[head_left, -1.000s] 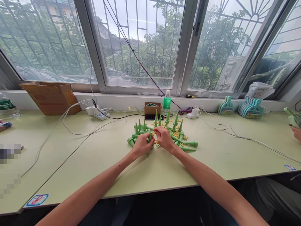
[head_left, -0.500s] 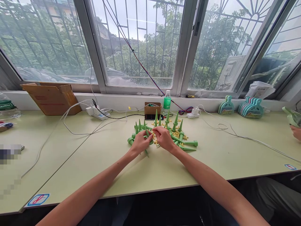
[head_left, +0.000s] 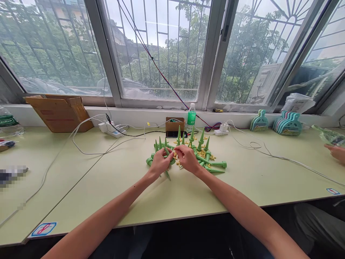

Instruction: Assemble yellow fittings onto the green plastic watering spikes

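Observation:
My left hand (head_left: 159, 163) is closed round a green plastic watering spike (head_left: 167, 151), its point tilted up and away. Right beside it, my right hand (head_left: 189, 159) makes a pinch close to the spike; what its fingertips hold is too small to make out. Several green spikes (head_left: 201, 141) stand upright behind my hands, some with small yellow pieces at their bases. Other spikes lie on their sides, one green spike (head_left: 217, 164) to the right of my right hand. A heap of small yellow plastic valves (head_left: 202, 154) lies among them, partly hidden by my right hand.
A small cardboard box (head_left: 175, 125), a phone (head_left: 176, 134) and a green-labelled bottle (head_left: 191, 117) stand behind the spikes. White cables (head_left: 266, 154) cross the table (head_left: 242, 190) on both sides. At the right edge another person's hand (head_left: 335, 153) holds a green-and-clear packet (head_left: 330, 136).
My hands stay nearly in place, with the held spike tilted slightly more to the left. At the right edge, the other person's packet has moved left and lower.

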`<state>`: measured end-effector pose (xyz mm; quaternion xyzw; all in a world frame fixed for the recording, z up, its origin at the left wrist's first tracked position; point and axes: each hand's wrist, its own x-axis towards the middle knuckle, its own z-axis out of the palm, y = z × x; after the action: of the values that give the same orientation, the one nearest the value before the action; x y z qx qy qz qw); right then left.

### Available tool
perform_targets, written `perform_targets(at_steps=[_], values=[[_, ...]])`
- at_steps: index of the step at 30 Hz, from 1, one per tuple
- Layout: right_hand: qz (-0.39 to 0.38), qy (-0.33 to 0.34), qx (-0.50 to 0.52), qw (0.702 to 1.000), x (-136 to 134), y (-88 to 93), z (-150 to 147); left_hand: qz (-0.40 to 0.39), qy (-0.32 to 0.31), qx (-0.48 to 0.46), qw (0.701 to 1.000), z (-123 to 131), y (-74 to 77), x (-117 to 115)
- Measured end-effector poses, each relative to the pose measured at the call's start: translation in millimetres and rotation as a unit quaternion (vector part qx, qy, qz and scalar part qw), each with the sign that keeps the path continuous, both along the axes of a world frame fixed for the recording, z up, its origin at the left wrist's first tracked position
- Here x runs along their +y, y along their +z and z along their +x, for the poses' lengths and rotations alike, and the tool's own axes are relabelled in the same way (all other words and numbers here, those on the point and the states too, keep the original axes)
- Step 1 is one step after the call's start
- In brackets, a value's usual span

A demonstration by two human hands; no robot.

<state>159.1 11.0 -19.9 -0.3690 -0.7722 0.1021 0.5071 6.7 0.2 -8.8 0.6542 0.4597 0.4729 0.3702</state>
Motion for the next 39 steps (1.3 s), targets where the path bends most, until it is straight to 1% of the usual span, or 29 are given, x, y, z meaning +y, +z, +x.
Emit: perform_targets(at_steps=[8, 15, 30, 39], values=[[-0.003, -0.002, 0.004, 1.0, 0.4, -0.5, 0.1, -0.015, 0.001, -0.013, 1.0, 0.3, 5.6, -1.9], [0.0, -0.005, 0.006, 1.0, 0.9, -0.5, 0.3, -0.018, 0.005, -0.028, 0.999, 0.5, 7.2, -2.3], [0.007, -0.014, 0.014, 1.0, 0.3, -0.3, 0.6, -0.005, 0.035, -0.014, 0.999, -0.3, 7.2, -1.1], [0.015, -0.016, 0.015, 1.0, 0.9, 0.0, 0.8, 0.006, 0.051, -0.009, 0.999, -1.6, 3.8, 2.0]])
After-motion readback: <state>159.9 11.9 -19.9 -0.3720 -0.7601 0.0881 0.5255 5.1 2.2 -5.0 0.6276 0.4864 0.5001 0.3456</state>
